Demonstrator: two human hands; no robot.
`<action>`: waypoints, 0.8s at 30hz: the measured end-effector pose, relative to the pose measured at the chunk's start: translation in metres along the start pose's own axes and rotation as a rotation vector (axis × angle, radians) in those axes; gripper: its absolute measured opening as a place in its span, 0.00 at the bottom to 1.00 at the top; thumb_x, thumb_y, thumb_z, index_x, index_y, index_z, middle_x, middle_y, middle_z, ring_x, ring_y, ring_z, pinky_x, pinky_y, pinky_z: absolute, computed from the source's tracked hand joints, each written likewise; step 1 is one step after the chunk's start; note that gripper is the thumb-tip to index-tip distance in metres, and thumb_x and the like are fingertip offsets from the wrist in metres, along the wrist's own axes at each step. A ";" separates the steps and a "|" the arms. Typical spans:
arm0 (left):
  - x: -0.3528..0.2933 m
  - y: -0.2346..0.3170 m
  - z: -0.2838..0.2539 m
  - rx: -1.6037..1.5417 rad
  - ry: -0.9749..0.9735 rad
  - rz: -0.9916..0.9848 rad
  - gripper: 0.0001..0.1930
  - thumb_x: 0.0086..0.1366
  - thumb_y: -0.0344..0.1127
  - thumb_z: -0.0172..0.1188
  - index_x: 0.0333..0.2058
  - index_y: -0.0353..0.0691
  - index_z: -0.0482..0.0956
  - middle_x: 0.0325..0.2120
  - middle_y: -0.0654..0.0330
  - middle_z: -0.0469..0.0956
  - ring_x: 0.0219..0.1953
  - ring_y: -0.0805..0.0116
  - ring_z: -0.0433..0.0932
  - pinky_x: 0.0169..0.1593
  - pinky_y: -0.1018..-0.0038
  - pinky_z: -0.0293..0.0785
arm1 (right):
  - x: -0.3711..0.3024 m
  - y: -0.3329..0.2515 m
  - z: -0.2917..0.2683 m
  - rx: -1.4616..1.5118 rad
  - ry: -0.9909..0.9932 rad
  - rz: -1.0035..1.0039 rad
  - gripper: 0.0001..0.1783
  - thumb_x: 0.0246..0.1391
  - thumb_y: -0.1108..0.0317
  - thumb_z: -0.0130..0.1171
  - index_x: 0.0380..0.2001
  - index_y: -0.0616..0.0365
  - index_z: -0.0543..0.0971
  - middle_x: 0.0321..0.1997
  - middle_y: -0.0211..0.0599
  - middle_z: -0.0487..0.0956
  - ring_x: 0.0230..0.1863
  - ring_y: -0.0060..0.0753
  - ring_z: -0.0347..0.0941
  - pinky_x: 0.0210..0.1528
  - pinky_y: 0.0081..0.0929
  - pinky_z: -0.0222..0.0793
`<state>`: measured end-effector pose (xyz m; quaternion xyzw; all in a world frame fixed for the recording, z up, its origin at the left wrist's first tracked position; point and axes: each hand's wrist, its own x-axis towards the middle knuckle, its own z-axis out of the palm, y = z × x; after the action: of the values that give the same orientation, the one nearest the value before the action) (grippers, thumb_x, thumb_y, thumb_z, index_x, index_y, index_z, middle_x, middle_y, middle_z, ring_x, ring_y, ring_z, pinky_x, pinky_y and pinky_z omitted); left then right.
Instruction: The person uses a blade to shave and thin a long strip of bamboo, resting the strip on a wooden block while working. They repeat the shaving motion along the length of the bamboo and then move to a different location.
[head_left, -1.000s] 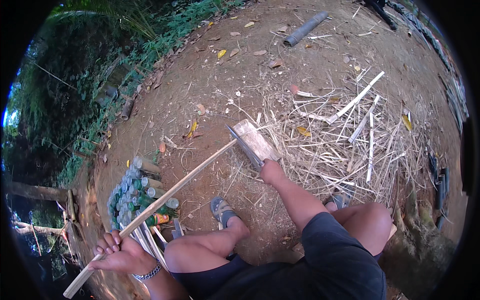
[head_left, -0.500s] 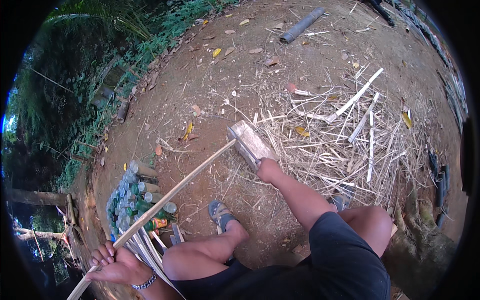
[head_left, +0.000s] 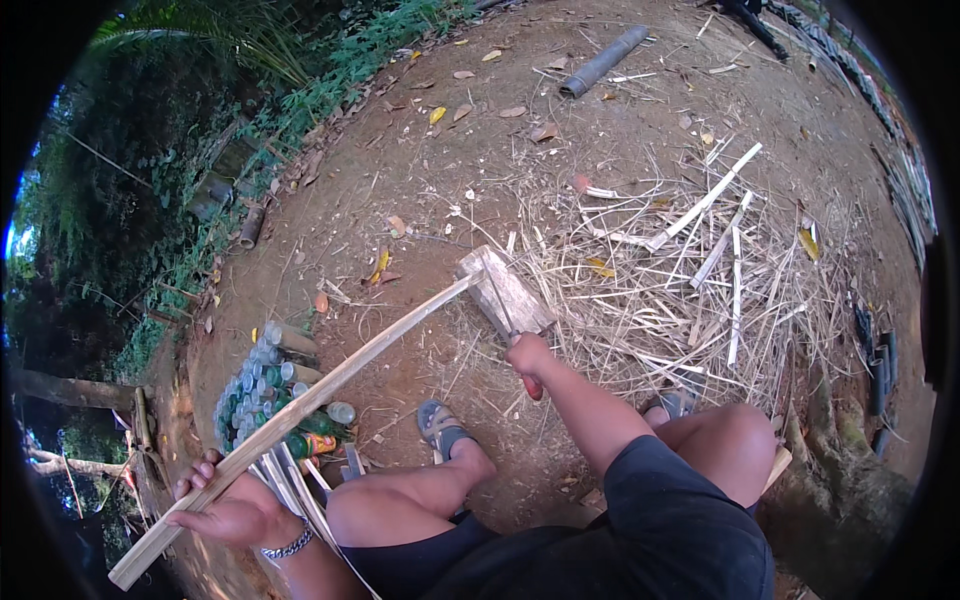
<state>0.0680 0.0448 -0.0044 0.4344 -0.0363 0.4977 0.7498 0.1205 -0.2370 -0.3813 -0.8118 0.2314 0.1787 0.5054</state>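
Observation:
My left hand (head_left: 238, 508) is closed around a long pale strip of split bamboo or wood (head_left: 345, 373), near its lower end. From there the strip slants up to a rough wooden block (head_left: 518, 293) on the ground, where its far tip rests at the edge. My right hand (head_left: 527, 352) grips a long-bladed knife by its red handle (head_left: 533, 388). The knife's narrow blade lies over the block's top, close to the strip's tip.
Split strips and shavings (head_left: 660, 290) litter the ground right of the block. Glass bottles (head_left: 265, 385) lie stacked at left, with more strips (head_left: 290, 485) beside my leg. My sandalled foot (head_left: 440, 428) stands near the block. A dark tube (head_left: 605, 60) lies farther off.
The strip has turned to show a broader face, and its lower end has come into view. My right hand has shifted slightly down and left with the knife, exposing its red handle.

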 end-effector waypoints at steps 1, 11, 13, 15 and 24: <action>-0.002 0.000 0.002 -0.065 -0.015 -0.017 0.25 0.68 0.61 0.43 0.28 0.44 0.69 0.19 0.67 0.62 0.23 0.75 0.61 0.34 0.75 0.64 | -0.014 -0.006 0.003 0.023 0.057 -0.032 0.17 0.48 0.63 0.57 0.38 0.65 0.78 0.36 0.57 0.79 0.40 0.54 0.77 0.45 0.42 0.72; -0.003 0.000 -0.019 -0.261 -0.436 -0.093 0.27 0.66 0.63 0.47 0.20 0.48 0.57 0.14 0.70 0.51 0.16 0.78 0.51 0.22 0.80 0.47 | -0.140 -0.124 -0.007 -0.104 -0.033 -0.590 0.11 0.49 0.66 0.56 0.35 0.59 0.72 0.31 0.52 0.78 0.36 0.56 0.76 0.39 0.47 0.71; -0.004 -0.001 -0.017 -0.264 -0.464 -0.095 0.27 0.66 0.63 0.46 0.20 0.48 0.57 0.14 0.70 0.52 0.16 0.78 0.51 0.22 0.80 0.48 | -0.102 -0.087 0.000 -0.087 0.007 -0.415 0.11 0.52 0.66 0.55 0.37 0.58 0.73 0.33 0.51 0.78 0.38 0.56 0.76 0.41 0.47 0.72; 0.000 0.000 -0.021 -0.282 -0.489 -0.123 0.27 0.67 0.63 0.45 0.20 0.48 0.57 0.14 0.70 0.51 0.16 0.78 0.50 0.22 0.80 0.47 | -0.073 -0.058 0.000 -0.098 0.018 -0.230 0.10 0.55 0.66 0.53 0.38 0.58 0.74 0.36 0.51 0.79 0.40 0.55 0.76 0.43 0.48 0.71; -0.003 0.003 -0.020 -0.207 -0.462 -0.082 0.26 0.69 0.61 0.44 0.20 0.48 0.56 0.13 0.69 0.51 0.16 0.78 0.49 0.23 0.80 0.46 | -0.099 -0.100 -0.005 -0.177 -0.018 -0.536 0.12 0.57 0.64 0.51 0.42 0.56 0.75 0.39 0.51 0.79 0.42 0.53 0.76 0.46 0.46 0.71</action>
<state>0.0565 0.0566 -0.0163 0.4585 -0.2401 0.3481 0.7816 0.0941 -0.1844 -0.2535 -0.8835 -0.0124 0.0657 0.4637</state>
